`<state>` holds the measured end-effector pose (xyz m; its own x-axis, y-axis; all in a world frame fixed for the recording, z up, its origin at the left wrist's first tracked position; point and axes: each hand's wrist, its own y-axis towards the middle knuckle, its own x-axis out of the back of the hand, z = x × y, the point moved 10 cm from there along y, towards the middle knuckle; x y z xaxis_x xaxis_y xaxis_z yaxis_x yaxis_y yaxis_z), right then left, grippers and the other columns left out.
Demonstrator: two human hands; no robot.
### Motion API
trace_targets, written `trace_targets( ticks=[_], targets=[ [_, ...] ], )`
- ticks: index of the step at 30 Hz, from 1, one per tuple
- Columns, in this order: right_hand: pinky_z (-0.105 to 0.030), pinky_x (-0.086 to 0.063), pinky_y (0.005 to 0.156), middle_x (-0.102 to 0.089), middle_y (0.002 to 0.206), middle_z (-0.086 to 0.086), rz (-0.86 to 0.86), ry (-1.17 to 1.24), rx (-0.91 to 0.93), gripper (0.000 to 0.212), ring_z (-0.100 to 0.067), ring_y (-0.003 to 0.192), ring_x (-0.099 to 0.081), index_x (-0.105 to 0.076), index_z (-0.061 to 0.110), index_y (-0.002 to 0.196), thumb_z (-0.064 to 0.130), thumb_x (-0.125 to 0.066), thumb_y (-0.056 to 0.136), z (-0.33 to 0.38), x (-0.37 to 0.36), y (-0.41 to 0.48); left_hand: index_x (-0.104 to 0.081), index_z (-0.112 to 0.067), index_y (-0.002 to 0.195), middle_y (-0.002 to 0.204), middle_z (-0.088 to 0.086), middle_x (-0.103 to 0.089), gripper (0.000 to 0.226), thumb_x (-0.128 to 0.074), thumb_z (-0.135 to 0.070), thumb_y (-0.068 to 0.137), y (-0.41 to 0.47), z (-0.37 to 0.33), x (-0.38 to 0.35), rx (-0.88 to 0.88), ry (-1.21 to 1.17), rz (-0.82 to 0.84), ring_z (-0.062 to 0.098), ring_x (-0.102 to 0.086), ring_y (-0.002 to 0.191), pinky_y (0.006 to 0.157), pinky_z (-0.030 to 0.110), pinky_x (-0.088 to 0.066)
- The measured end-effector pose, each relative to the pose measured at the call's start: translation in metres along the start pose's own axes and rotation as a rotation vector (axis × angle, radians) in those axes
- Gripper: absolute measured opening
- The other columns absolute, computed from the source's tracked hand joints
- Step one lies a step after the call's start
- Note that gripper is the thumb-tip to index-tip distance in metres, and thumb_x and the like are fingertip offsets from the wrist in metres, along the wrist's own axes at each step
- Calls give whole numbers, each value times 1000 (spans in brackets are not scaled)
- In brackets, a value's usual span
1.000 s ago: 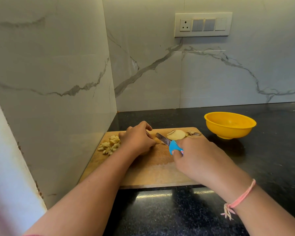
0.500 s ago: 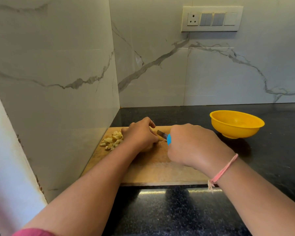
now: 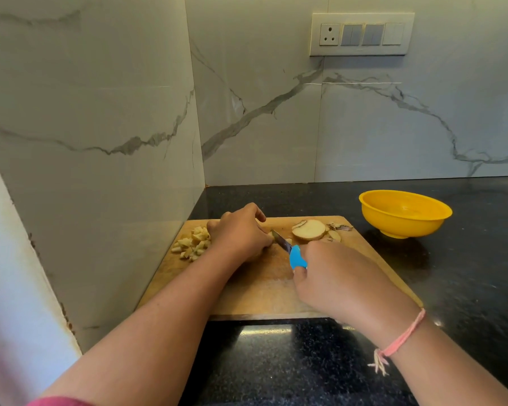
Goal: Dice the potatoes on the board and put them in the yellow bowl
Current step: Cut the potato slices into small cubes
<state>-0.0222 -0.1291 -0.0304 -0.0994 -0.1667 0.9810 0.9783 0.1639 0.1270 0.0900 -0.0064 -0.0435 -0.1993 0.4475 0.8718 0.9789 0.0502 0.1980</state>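
Head view: the left hand (image 3: pixel 241 232) curls its fingers over a mostly hidden potato piece, steadying it on the cutting board (image 3: pixel 276 291), while the right hand (image 3: pixel 340 282) grips the blue-handled knife (image 3: pixel 289 250) to slice it (diced potato (image 3: pixel 194 243) is heaped clear at the left, and the yellow bowl (image 3: pixel 405 213) waits empty on the worktop (image 3: pixel 467 273)).

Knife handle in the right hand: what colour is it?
Bright blue; the knife handle shows best in the head view, above the right hand.

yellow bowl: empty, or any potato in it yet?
Empty. The yellow bowl's visible inside is bare yellow plastic; the diced potato sits in a pile on the cutting board's left end.
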Motion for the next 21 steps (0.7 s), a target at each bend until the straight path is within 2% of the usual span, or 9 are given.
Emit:
trace_targets(
  ticks=[3,6,9,11,13,15,18,21],
  targets=[
    [-25,-46,70,-46,83,6,31,5,-10,26,-11,85,-54,-47,21,120,33,-44,97,-4,-2,-10,-48,-37,109,109,-8,-65,31,-67,-38,84,-1,-1,1,-7,11,-11,17,-53,110,96,45,-40],
    [-26,-50,80,-54,102,3,60,-13,-22,38,-11,93,-55,-40,23,134,34,-43,98,-10,-1,-23,-51,-38,116,113,-9,-64,31,-63,-37,88,-3,-5,3,-34,61,-14,19,-48,117,99,45,-34],
    [-24,-47,78,-56,117,4,33,-22,-6,42,-11,96,-54,-37,25,139,38,-38,99,-14,9,-32,-55,-42,120,120,-10,-62,28,-55,-38,92,-7,-8,0,-69,111,25,21,-40,125,98,45,-29],
    [-20,-42,70,-57,115,4,-18,-4,-4,41,-11,92,-53,-40,26,138,40,-36,99,-19,16,-33,-58,-42,118,122,-9,-60,26,-53,-41,93,-10,-10,1,-86,167,40,22,-36,126,98,46,-28],
    [-17,-35,55,-54,100,5,-79,4,-22,40,-9,81,-48,-42,27,136,42,-35,99,-24,22,-31,-60,-40,117,123,-8,-58,26,-52,-43,93,-12,-11,4,-87,221,36,23,-36,125,96,45,-29],
    [-17,-29,49,-47,91,5,-112,-8,-65,40,-9,74,-44,-43,29,136,42,-35,99,-29,23,-30,-61,-39,116,123,-7,-58,26,-53,-44,92,-12,-10,8,-78,259,28,23,-37,123,94,44,-29],
    [-20,-30,50,-46,88,4,-95,-34,-79,37,-12,76,-46,-45,26,132,40,-37,99,-28,15,-26,-63,-37,111,120,-7,-58,21,-54,-40,91,-11,-6,12,-52,260,27,22,-37,122,94,43,-29],
    [-25,-42,64,-51,91,2,-65,-33,-75,30,-16,85,-53,-50,23,123,36,-40,98,-20,6,-14,-63,-36,110,119,-6,-58,21,-56,-39,91,-11,-4,15,-42,285,27,22,-37,122,94,42,-29]
  ],
)
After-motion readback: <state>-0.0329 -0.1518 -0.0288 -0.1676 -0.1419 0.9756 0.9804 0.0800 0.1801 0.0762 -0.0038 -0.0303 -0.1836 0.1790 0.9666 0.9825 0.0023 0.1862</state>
